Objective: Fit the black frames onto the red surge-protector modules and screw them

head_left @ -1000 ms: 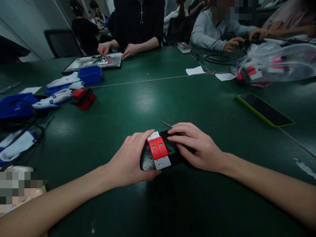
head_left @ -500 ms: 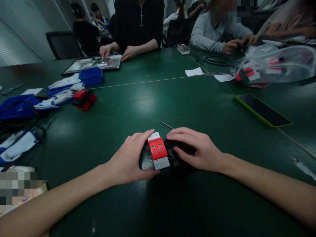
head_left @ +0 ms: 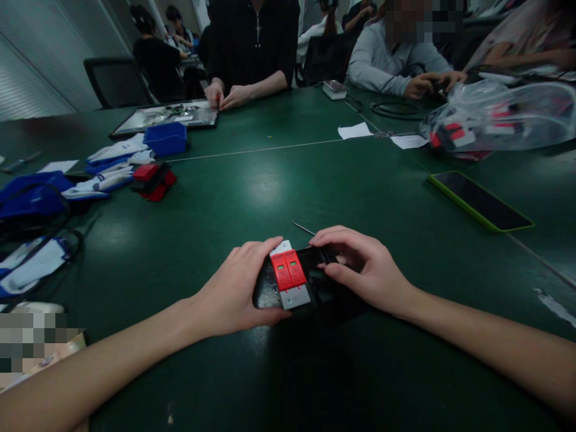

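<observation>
Green tabletop (head_left: 216, 210) in a dim room; red-grey module (head_left: 288, 273) at its near centre, slightly tilted. Left hand (head_left: 238, 288): grasping the module, fingers at the far end, thumb at the near end. Right hand (head_left: 364, 267): fingers curled, grasping a black part (head_left: 317, 257) just right of the module. Thin rod (head_left: 303, 228): protrudes beyond the right hand. Red-black block (head_left: 153, 181): farther left, near a blue bin (head_left: 165, 139). Phone (head_left: 481, 201): right, well apart. Persons: seated at the far side
</observation>
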`<action>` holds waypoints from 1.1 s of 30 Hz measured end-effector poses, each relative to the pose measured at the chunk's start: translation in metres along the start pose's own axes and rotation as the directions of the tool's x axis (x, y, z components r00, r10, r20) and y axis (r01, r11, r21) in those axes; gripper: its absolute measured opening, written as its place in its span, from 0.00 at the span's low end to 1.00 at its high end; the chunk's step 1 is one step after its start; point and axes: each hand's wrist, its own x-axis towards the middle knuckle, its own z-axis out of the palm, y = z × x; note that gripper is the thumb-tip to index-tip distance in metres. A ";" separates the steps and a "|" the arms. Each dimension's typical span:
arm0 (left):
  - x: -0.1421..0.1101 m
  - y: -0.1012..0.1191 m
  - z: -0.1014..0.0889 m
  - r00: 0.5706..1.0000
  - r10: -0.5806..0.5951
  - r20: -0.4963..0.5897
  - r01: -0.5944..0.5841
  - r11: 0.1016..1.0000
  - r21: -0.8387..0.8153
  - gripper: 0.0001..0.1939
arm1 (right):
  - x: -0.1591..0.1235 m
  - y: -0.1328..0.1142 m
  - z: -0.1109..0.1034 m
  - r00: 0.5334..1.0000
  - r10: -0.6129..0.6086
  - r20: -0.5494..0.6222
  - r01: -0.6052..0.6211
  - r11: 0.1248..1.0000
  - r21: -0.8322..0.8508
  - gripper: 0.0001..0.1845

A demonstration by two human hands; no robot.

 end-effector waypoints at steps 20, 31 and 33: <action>0.002 -0.001 0.001 0.997 0.070 -0.016 -0.070 0.997 0.018 0.49 | 0.003 0.006 0.001 0.961 0.106 0.255 -0.150 0.975 0.161 0.33; 0.002 -0.003 -0.002 0.997 0.078 -0.007 -0.078 0.997 -0.025 0.47 | 0.006 0.002 -0.001 0.932 0.214 0.291 -0.278 0.940 0.199 0.31; 0.002 -0.004 -0.002 0.998 0.070 -0.003 -0.071 0.997 -0.039 0.48 | 0.005 0.004 -0.001 0.931 0.233 0.280 -0.302 0.924 0.234 0.32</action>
